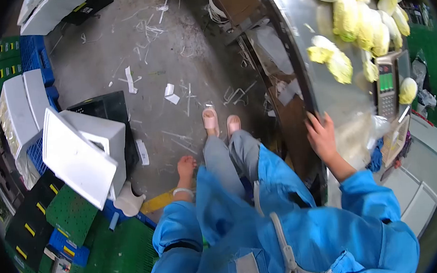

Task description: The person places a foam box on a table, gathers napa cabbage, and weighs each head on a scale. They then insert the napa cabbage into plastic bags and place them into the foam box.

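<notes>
My right hand [322, 135] rests on the edge of the metal table [337, 97], fingers stretched out over its dark rim and holding nothing. My left hand [186, 168] hangs free beside my leg with its fingers loosely bent and apart; I see nothing in it. Several napa cabbages [345, 16] lie on the table beyond my right hand, pale yellow and white. One small napa cabbage [408, 91] sits apart, beside a weighing scale [386, 85] with a lit green display.
A white foam box [101, 128] with a tilted foam lid [77, 156] stands to my left. Around it are green crates [72, 211] and a blue pallet [35, 59]. Strips and paper scraps [171, 95] litter the floor. Cardboard [299, 134] is under the table.
</notes>
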`<state>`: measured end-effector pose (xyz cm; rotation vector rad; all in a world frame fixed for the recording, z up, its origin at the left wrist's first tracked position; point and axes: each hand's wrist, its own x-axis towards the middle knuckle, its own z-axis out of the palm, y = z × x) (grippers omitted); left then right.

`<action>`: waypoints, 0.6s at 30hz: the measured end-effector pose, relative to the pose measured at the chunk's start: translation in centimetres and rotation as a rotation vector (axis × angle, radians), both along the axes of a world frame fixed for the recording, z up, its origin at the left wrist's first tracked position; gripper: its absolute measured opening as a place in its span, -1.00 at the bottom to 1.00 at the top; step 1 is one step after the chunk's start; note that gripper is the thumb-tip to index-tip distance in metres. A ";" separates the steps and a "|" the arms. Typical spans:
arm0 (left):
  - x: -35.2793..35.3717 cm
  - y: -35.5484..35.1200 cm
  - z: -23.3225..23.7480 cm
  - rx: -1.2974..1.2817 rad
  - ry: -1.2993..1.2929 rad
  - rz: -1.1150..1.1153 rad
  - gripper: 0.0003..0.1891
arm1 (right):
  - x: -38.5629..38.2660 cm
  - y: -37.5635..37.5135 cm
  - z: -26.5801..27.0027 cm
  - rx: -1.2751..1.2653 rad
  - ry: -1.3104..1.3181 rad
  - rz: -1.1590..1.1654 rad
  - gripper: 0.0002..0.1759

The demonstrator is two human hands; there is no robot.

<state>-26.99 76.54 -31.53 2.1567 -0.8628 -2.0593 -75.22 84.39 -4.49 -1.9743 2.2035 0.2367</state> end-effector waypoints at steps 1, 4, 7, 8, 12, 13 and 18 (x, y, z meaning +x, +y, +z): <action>-1.7 -1.1 -1.4 0.013 -0.087 -0.052 -0.80 | 0.0 -0.1 -0.1 0.009 0.005 0.012 -0.48; -4.3 -2.6 -11.9 -0.178 -0.165 -0.490 -0.62 | -0.3 0.3 -0.6 0.057 0.044 0.042 -0.52; -9.0 -4.1 -20.6 -0.516 -0.289 -0.612 -0.27 | 0.0 0.7 -1.1 0.062 0.112 0.031 -0.51; -10.4 -4.4 -23.4 -0.569 -0.280 -0.581 -0.20 | 0.1 0.7 -1.3 0.048 0.157 0.043 -0.51; -16.0 -7.8 -29.4 -0.336 -0.243 -0.784 -0.06 | 0.5 1.1 -0.6 0.126 0.261 0.037 -0.51; -16.5 -7.7 -31.1 -0.432 -0.217 -0.924 -0.19 | 0.4 1.4 -0.5 0.128 0.263 0.050 -0.50; -17.6 -7.0 -40.8 -0.447 -0.147 -1.161 -0.65 | 0.3 3.2 -0.3 0.091 0.275 0.064 -0.52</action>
